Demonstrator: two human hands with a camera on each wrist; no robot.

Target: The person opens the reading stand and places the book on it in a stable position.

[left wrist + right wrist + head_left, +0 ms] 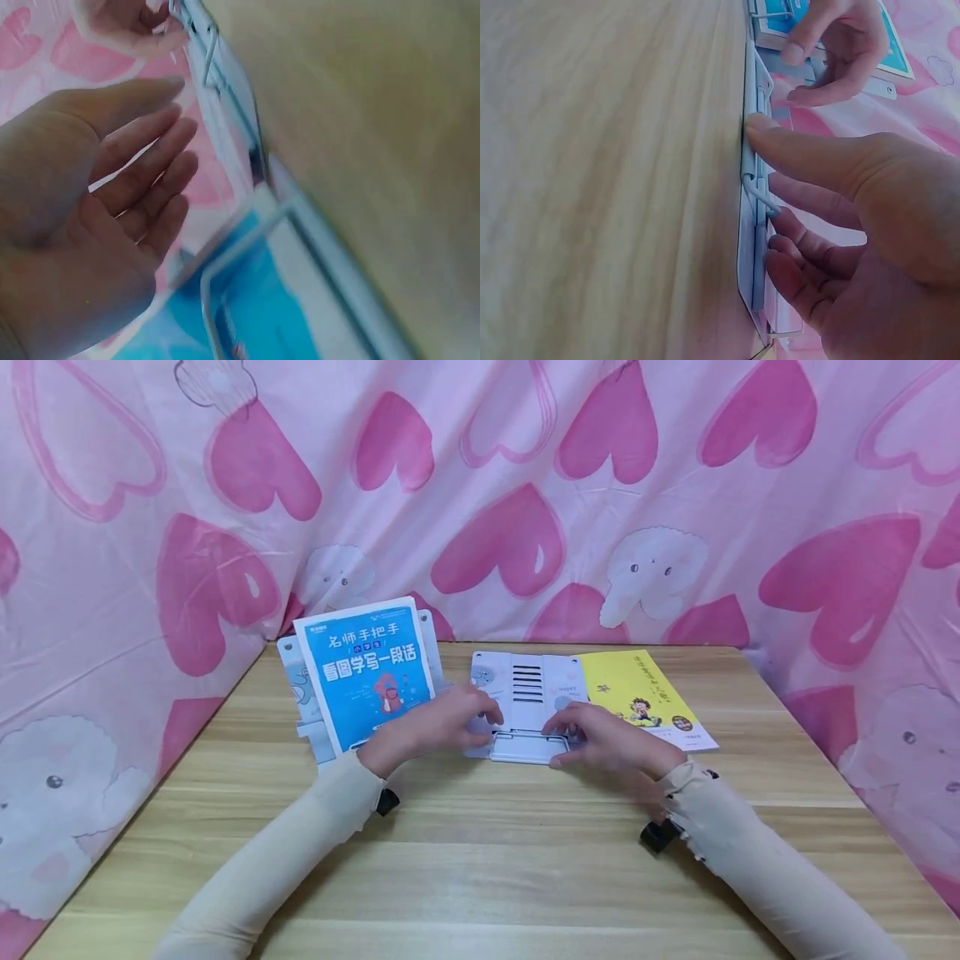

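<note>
A pale bookstand (528,714) with a slotted back panel lies flat on the table, its front ledge (529,747) nearest me. My right hand (607,737) grips the right end of that ledge. In the right wrist view, the thumb (795,150) presses its front edge and the curled fingertips meet a wire page clip (761,196). My left hand (448,720) hovers by the stand's left edge, its fingers (161,172) loosely bent and holding nothing. Left of it, a blue-covered book (367,668) leans upright on a second bookstand (300,685).
A yellow book (637,693) lies flat at the right, next to the flat stand. Pink heart-patterned cloth (495,543) hangs behind the wooden table (480,860) and along its sides.
</note>
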